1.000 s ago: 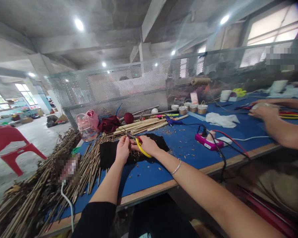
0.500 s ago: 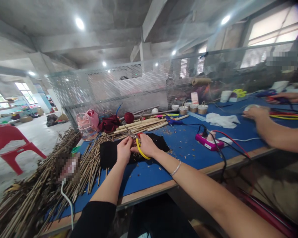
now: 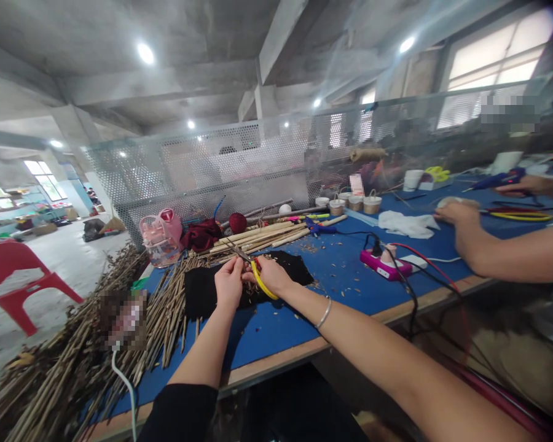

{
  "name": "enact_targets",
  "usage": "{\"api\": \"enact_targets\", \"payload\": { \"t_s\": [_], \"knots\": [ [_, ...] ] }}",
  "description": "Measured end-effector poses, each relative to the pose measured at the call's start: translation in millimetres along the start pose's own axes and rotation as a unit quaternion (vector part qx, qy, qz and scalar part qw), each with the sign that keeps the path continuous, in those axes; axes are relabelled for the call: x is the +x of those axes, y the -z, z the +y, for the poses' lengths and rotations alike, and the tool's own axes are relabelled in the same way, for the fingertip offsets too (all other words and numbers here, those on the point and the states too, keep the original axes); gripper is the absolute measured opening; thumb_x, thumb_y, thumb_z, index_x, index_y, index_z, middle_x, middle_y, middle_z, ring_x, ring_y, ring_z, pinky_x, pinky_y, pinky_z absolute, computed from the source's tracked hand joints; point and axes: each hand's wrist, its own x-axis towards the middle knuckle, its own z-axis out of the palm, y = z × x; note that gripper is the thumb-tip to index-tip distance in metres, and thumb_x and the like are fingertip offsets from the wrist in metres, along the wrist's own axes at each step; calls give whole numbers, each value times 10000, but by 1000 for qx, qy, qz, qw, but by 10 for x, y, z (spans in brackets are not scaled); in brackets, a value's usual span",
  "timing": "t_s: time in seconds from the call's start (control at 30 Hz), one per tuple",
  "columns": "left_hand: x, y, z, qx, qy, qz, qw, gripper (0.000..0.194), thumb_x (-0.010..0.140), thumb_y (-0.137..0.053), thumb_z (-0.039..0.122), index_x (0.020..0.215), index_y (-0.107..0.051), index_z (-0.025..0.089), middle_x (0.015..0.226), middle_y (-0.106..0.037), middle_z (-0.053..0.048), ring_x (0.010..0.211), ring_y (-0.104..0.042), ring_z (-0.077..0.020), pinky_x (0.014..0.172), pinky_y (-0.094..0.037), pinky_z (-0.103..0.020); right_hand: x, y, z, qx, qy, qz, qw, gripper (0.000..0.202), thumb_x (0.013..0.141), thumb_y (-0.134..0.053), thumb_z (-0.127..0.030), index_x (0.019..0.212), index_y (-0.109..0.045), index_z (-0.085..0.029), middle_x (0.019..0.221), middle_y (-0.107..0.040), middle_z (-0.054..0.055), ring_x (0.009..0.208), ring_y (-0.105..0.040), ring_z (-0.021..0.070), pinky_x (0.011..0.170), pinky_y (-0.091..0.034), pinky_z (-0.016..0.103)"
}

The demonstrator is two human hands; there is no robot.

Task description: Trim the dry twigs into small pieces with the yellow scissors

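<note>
My right hand (image 3: 273,277) grips a pair of scissors (image 3: 263,284) by its yellow handle. Their metal blades point away from me, up and to the left. Close beside the scissors, my left hand (image 3: 228,283) is closed in a pinch; what lies between its fingertips is too small and covered to make out. Both hands are over a black cloth (image 3: 197,293) strewn with small plant bits. Thin dry stalks (image 3: 168,316) lie left of the cloth, and thicker pale sticks (image 3: 258,238) lie behind it.
A purple power strip (image 3: 381,265) with cords sits right of my hands. At far right a co-worker's hand (image 3: 461,216) rests near a blue glue gun (image 3: 498,179) held in their other hand. A pink cup (image 3: 159,239) and small pots (image 3: 372,204) stand toward the mesh screen.
My hands stay together over the cloth, with the scissor blades slightly shifted. The view has turned slightly right. At far right, the co-worker's glue gun shows more clearly.
</note>
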Motion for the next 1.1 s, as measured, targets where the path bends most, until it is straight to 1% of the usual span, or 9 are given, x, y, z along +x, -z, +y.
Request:
{"api": "enact_targets", "payload": {
  "t_s": [0.1, 0.27, 0.33, 0.43, 0.57, 0.77, 0.87, 0.97, 1.1],
  "knots": [
    [-3, -5, -8, -4, 13, -6, 1000, 327, 694, -616, 404, 858, -668, 126, 714, -657, -39, 604, -563, -120, 582, -440, -231, 2, 24, 11, -17, 3, 21, 1000, 578, 653, -555, -663, 959, -478, -179, 868, -634, 93, 828, -615, 235, 636, -379, 270],
    [-43, -52, 6, -9, 22, -46, 999, 350, 673, -643, 386, 897, -686, 119, 824, -685, -70, 683, -592, -145, 666, -458, -260, 15, 41, 41, 14, 63, 51, 997, 610, 638, -597, -629, 984, -438, -153, 966, -598, 114, 879, -587, 229, 682, -387, 278],
    [-54, -62, 19, -10, 23, -47, 999, 365, 673, -641, 395, 912, -687, 123, 821, -689, -71, 672, -596, -150, 662, -461, -267, 19, 39, 44, 13, 56, 47, 997, 603, 644, -595, -626, 986, -435, -155, 942, -606, 108, 858, -594, 231, 669, -382, 277],
    [-51, -52, 27, 1, 20, -33, 999, 382, 676, -633, 412, 911, -688, 116, 777, -690, -69, 644, -595, -152, 646, -460, -270, 18, 36, 39, -6, 25, 29, 999, 595, 642, -591, -633, 985, -441, -170, 871, -627, 84, 803, -612, 233, 623, -366, 268],
    [-21, -17, 5, 30, -2, -7, 1000, 361, 673, -637, 406, 863, -690, 103, 732, -681, -62, 640, -590, -146, 632, -451, -252, 19, 42, 33, -24, 13, 25, 999, 589, 627, -580, -662, 953, -467, -185, 849, -638, 76, 794, -619, 231, 599, -356, 256],
    [13, 6, -12, 5, 19, 11, 1000, 389, 646, -662, 391, 922, -665, 116, 765, -675, -65, 628, -589, -138, 581, -449, -238, 14, 61, 23, -32, 10, 16, 999, 581, 664, -475, -718, 897, -500, -187, 819, -648, 86, 787, -624, 241, 568, -357, 254],
    [14, -1, 18, -16, 23, 27, 999, 384, 612, -691, 360, 900, -659, 107, 778, -664, -66, 611, -579, -128, 554, -447, -231, 5, 67, 26, -44, 18, 26, 999, 615, 657, -472, -727, 946, -494, -184, 822, -644, 86, 793, -622, 249, 601, -375, 272],
    [11, -10, 38, -15, 19, 46, 999, 375, 580, -717, 326, 873, -659, 100, 748, -655, -52, 594, -566, -112, 569, -451, -230, 3, 65, 40, -45, 40, 37, 998, 665, 635, -516, -712, 1020, -463, -172, 872, -630, 92, 819, -613, 246, 651, -390, 292],
    [9, -16, 33, -14, 17, 56, 998, 354, 568, -724, 310, 845, -660, 100, 685, -639, -26, 560, -548, -96, 576, -449, -231, 14, 63, 53, -27, 78, 42, 996, 672, 596, -577, -690, 982, -456, -154, 944, -590, 105, 873, -581, 236, 702, -402, 306]
  ]
}}
